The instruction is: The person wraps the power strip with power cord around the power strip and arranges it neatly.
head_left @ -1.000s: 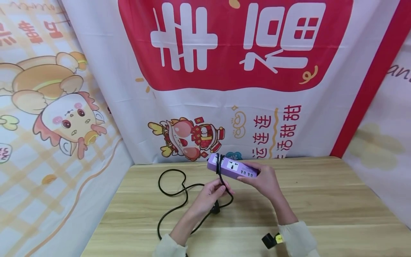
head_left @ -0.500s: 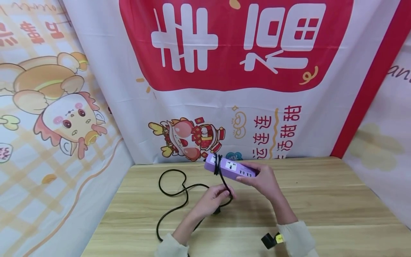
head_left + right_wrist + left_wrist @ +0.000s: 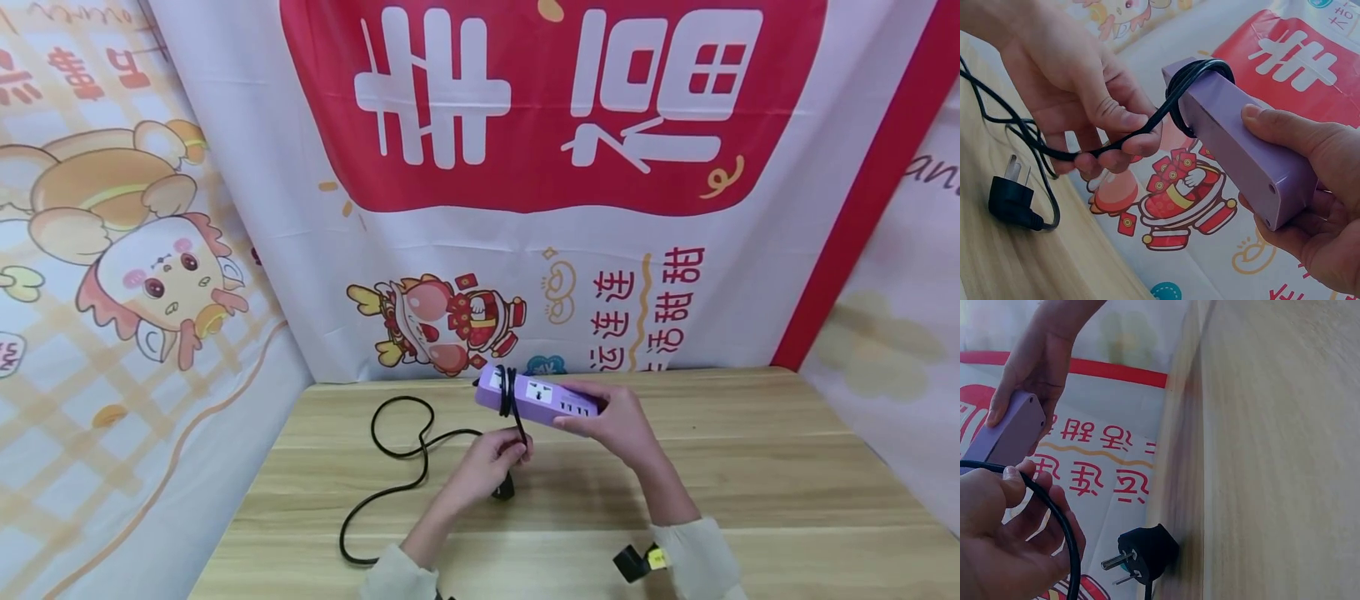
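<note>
A purple power strip point(image 3: 547, 397) with white socket faces and several USB ports is held above the table by my right hand point(image 3: 617, 423), thumb on one side and fingers on the other at its right end. Its black cord point(image 3: 1200, 74) is wound in several turns around the strip's left part. My left hand point(image 3: 491, 460) pinches the cord between thumb and fingers just below the strip; in the right wrist view the cord runs across its fingers. The black two-pin plug point(image 3: 1013, 200) lies on the table near the left hand.
Loose loops of the cord point(image 3: 375, 423) lie on the wooden table point(image 3: 750, 467) at the left. A small black object with a yellow label point(image 3: 633, 563) rests near the right sleeve. A printed fabric backdrop point(image 3: 450, 250) stands behind the table.
My left hand slides a little left and the cord between it and the strip gets shorter and straighter. The loose cord on the table shifts left. The strip moves slightly left.
</note>
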{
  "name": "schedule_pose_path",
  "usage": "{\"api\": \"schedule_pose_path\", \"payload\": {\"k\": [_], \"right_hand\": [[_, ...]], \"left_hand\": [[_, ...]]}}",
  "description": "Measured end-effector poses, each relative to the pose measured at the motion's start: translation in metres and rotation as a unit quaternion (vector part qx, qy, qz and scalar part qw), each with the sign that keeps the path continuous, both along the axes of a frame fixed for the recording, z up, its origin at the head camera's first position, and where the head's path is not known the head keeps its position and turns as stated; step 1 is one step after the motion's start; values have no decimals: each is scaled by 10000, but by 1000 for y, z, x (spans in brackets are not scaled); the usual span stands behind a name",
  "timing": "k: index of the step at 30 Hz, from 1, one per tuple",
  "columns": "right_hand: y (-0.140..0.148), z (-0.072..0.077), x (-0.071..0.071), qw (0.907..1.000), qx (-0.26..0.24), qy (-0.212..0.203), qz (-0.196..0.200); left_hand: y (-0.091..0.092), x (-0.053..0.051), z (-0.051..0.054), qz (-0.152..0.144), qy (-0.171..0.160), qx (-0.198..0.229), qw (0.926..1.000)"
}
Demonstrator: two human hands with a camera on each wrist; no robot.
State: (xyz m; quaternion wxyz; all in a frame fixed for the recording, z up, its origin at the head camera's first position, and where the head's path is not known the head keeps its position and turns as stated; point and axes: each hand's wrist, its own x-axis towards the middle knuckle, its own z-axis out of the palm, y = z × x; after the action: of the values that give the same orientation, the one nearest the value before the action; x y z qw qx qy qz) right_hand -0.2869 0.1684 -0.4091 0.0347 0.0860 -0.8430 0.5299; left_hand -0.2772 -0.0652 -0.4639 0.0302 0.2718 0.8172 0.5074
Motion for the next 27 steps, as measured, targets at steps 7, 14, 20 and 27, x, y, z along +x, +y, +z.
{"api": "schedule_pose_path", "payload": {"k": [7,14,20,27], "right_hand": [[4,0,0,9999,125,22,-15],[7,-1,-1,9997,202,129,-87],[9,-1,-2,9998,146,92,-141],[12,2,-1,9997,128,-109,-202]], "left_hand": [[0,4,3,214,1247,-1004,9869],[2,11,13,-71,1698,-1508,9738],[1,9,10,-104,1508,-1595,9756],[-6,0,3,123,1170,-1602,9800]]}}
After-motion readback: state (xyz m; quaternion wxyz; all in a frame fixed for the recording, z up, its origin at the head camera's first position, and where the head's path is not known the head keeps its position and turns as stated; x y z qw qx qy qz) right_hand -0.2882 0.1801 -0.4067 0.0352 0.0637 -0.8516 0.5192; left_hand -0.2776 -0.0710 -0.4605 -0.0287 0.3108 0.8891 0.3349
